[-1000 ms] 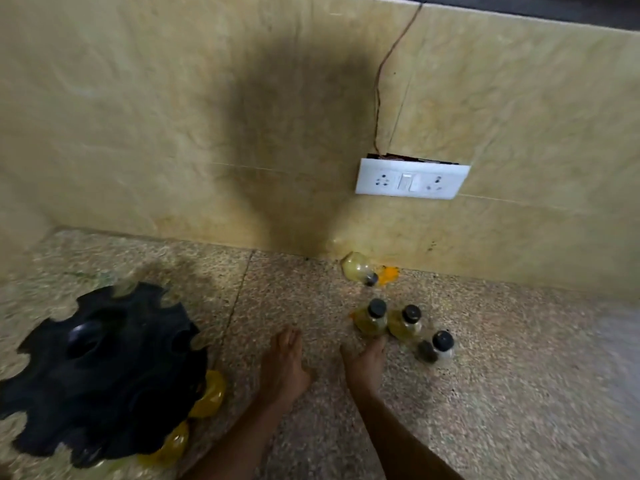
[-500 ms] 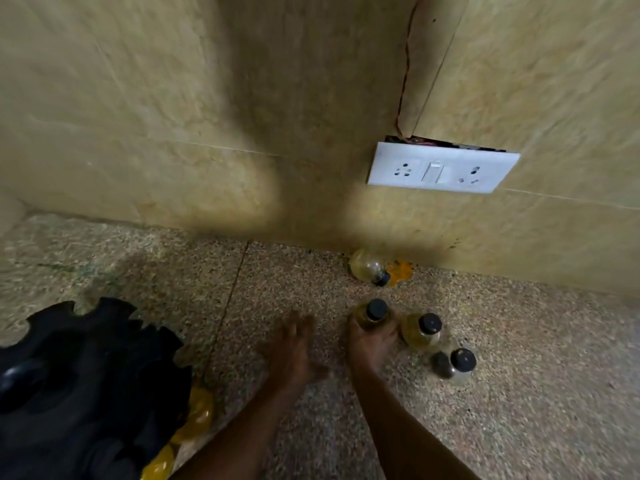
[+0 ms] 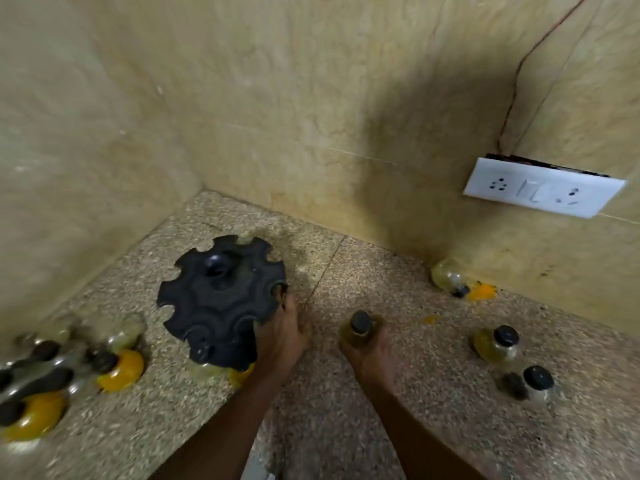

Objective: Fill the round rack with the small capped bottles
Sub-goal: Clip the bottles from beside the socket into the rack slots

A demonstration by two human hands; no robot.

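A black round rack (image 3: 221, 299) with notched edge stands on the speckled floor, left of centre, with yellow bottles partly visible beneath its near side. My left hand (image 3: 282, 327) rests against the rack's right edge, fingers touching a notch. My right hand (image 3: 367, 351) is closed around a small bottle of yellowish liquid with a black cap (image 3: 360, 325), held upright just above the floor. Two more capped bottles (image 3: 497, 344) (image 3: 530, 382) stand to the right. Another bottle (image 3: 448, 278) lies on its side by the wall.
A blurred cluster of bottles and a second rack (image 3: 52, 372) sits at the far left. An orange spill (image 3: 483, 292) marks the floor at the wall base. A white socket plate (image 3: 542, 192) hangs on the right wall. Walls meet in a corner behind the rack.
The view has swung left, bringing the rack toward centre. My right hand closed on the nearest bottle and moved it left. My left hand moved onto the rack's edge.
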